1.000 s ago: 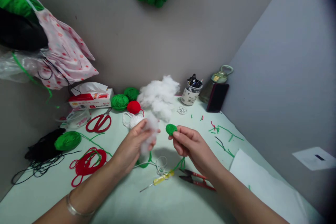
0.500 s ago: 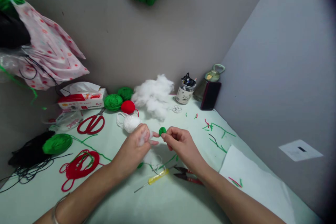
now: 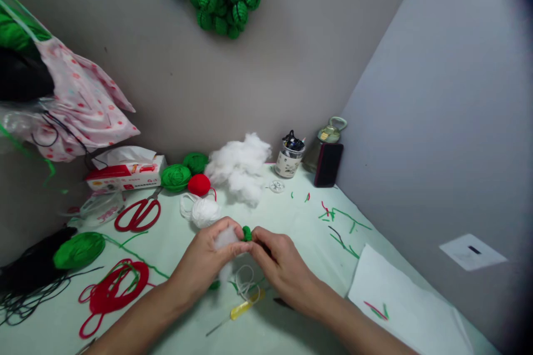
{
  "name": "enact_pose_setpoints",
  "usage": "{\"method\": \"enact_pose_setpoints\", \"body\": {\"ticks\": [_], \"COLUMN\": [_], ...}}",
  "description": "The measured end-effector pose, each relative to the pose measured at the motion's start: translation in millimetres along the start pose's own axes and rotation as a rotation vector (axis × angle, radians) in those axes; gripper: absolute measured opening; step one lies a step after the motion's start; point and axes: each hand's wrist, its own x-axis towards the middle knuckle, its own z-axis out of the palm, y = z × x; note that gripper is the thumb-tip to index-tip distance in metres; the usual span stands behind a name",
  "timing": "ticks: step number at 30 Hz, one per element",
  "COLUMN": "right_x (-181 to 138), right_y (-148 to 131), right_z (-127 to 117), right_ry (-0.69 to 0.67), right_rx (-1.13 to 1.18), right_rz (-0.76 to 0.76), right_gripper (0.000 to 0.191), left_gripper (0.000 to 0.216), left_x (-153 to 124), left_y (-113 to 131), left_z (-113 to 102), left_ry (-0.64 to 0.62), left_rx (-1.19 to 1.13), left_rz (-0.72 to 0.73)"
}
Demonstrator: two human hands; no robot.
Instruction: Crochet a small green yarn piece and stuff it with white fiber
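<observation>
hands were brought together since earlier. white stuffing [image 3: 225, 238] is pinched in the left hand [image 3: 204, 260], at 9 o'clock of the green crochet piece [image 3: 247, 233] gripped by the right hand [image 3: 278, 263]; filling seems underway, so gentle inward pressing is needed.

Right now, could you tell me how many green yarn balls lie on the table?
3: one green ball beside another by the red yarn ball, one far left by the black yarn. Others may be hidden.

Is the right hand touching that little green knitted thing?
Touching. The head view shows the right hand pinching the green crochet piece between its fingers, no gap, beside the left hand holding white stuffing.
</observation>
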Motion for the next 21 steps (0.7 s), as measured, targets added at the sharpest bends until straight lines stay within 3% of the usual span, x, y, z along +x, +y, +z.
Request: {"method": "enact_pose_setpoints", "body": {"ticks": [6, 11, 16, 19, 21], "right_x": [0.1, 1.6, 3.7, 2.5, 0.5], "right_y": [-0.7, 3.6, 8.2, 12.3, 13.1], "right_z": [-2.1, 3.0, 6.0, 8.0, 8.9], "right_ry": [-0.057, -0.045, -0.021, 0.043, 0.097], "right_rx": [0.028, 0.042, -0.039, -0.165, -0.236], "right_rz": [0.004, 0.029, 0.047, -0.023, -0.127], "right_gripper": [0.026, 0.019, 0.022, 0.012, 0.011], "left_gripper": [0.019, 0.013, 0.011, 0.008, 0.009], "left_x": [1.6, 3.1, -0.3, -4.1, -5.6], "left_y": [-2.3, -7.9, -11.8, -12.0, -11.3], "left_z": [-6.6, -7.8, -3.8, -1.5, -0.6], "left_ry": [0.004, 0.027, 0.103, 0.128, 0.101], "left_rx": [0.093, 0.344, 0.646, 0.771, 0.710], "left_rz": [0.051, 0.253, 0.300, 0.315, 0.326]}}
